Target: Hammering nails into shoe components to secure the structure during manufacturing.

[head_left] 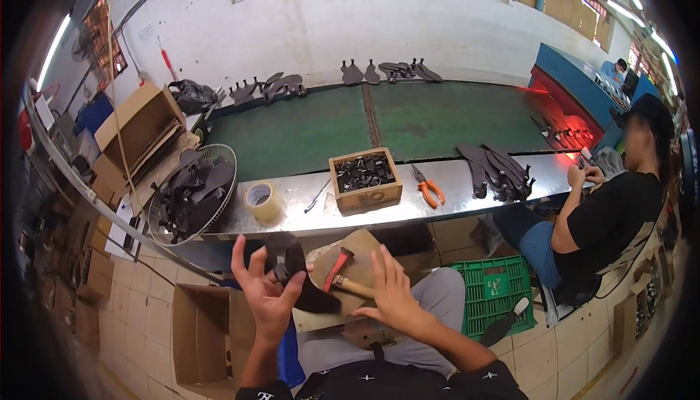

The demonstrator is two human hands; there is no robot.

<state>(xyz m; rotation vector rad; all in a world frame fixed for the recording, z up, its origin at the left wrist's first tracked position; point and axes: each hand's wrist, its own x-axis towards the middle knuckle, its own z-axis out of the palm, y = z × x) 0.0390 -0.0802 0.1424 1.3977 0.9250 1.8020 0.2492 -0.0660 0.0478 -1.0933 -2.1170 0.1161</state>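
Note:
In my left hand [266,290] is a dark shoe sole [315,296], gripped near its upper end between thumb and fingers. It tilts over the left side of a worn board [357,245] on my lap. On that board lies a hammer [354,286] with a red head and a wooden handle. My right hand [397,294] is open beside the handle's end, fingers stretched out and thumb apart. Whether it touches the handle, I cannot tell.
Along the metal bench edge are a basket of dark soles [191,196], a tape roll [262,202], a wooden box of small black parts [366,180] and orange pliers [429,187]. Beyond runs a green conveyor belt [306,130]. A co-worker [612,203] sits right, near a green crate [492,294].

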